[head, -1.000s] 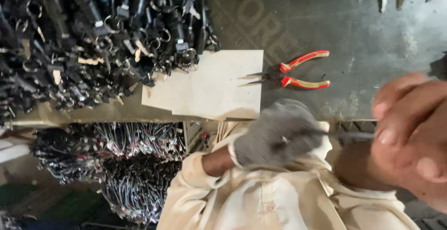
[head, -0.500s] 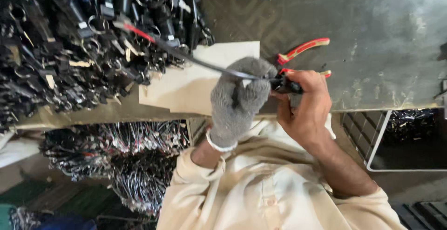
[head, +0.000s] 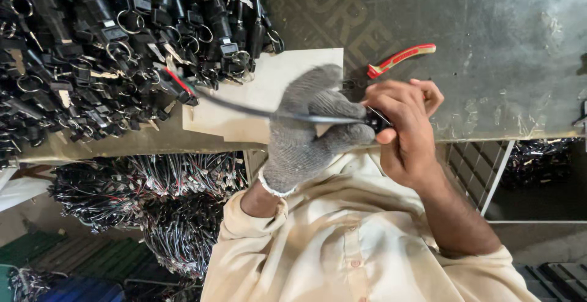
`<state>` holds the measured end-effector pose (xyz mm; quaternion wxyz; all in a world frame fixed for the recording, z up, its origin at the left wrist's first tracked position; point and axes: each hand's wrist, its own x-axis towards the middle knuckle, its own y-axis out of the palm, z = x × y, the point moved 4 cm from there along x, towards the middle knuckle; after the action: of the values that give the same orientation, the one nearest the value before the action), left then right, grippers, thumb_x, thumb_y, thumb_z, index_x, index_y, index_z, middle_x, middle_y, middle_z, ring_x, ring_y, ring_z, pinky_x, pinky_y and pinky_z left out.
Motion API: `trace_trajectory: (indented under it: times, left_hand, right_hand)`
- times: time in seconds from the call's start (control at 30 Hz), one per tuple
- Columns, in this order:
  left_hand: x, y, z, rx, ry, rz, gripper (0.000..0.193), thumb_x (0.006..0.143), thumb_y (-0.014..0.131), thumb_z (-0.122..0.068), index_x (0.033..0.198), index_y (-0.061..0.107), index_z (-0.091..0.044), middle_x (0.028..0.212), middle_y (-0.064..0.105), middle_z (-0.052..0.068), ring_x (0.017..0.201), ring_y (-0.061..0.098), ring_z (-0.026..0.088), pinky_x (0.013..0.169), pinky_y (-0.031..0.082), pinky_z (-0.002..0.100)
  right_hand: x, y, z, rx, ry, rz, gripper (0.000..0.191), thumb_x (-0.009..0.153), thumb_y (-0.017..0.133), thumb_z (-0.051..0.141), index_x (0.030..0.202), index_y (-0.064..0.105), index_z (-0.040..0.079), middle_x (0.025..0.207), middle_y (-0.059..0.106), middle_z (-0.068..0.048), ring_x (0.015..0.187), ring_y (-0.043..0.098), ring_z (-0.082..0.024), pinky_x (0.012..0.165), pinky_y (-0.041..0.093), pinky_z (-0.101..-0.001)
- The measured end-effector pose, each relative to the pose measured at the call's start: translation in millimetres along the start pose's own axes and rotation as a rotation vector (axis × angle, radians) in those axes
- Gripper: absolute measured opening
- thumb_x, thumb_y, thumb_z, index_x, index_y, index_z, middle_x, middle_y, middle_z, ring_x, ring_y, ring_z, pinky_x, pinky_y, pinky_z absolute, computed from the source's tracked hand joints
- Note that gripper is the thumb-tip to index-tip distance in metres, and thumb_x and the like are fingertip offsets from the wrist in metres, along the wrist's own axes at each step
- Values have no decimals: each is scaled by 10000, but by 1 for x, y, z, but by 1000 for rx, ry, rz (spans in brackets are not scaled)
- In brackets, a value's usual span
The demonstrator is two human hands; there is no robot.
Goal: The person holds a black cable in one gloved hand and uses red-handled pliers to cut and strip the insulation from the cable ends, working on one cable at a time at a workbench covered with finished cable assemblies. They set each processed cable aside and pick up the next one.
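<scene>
Cable, black and thin, runs from the heap at upper left across to our hands at the middle of the head view; it is motion-blurred along most of its length. Its far end carries a black connector with a red wire, lying at the edge of the heap. Our left hand wears a grey knitted glove and is closed around the cable, fingers curled over it. Our right hand is bare and closed on the cable's near end, where a small black part shows between thumb and fingers; we cannot tell what that part is. Both hands hang just above the near edge of the workbench, a dark scuffed metal top.

Under the gloved hand lies a pale sheet of cardboard. Pliers with red handles lie on the bench just behind the right hand, jaw end hidden by the fingers. The heap of black cable assemblies with metal rings fills the upper left. Below the bench edge hang bundles of thin wires. A wire rack sits at right, more dark bundles behind it. Our cream shirt fills the lower middle.
</scene>
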<state>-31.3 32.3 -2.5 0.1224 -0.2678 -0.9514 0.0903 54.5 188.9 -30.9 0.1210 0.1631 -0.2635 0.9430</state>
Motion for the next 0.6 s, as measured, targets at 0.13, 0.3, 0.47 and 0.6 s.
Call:
trace_trajectory:
  times: [0.13,0.3,0.47,0.6]
  left_hand:
    - [8,-2,-2,249,89,151,342,818,907,-279,1088,755,-133,1299,695,69,1263,673,286,1100,536,381]
    - [8,-1,6,226,-40,277,232,912,797,-236,1123,745,-152,1363,696,72,1192,723,264,1000,584,352]
    - [6,2,-4,188,43,214,304,1055,680,-219,1326,607,-102,1431,652,113,1172,723,272,980,585,333]
    - [-2,8,-10,165,75,224,411,1089,556,-132,1482,482,-39,1436,596,171,1293,639,352,1085,528,400]
  right_hand:
    - [-5,0,3,60,63,55,451,1136,409,396,1274,552,-8,1001,619,-149,883,614,-303,882,431,-413]
    - [-22,10,-7,168,211,100,476,1136,415,401,1317,532,-23,836,540,-81,684,529,-187,655,447,-313]
    - [-29,14,-13,251,361,66,533,1128,392,444,1340,525,-27,740,526,-16,627,493,-88,588,416,-260]
    - [-26,15,-18,374,449,1,564,1122,379,477,1355,507,-21,735,554,24,603,500,-34,560,397,-222]
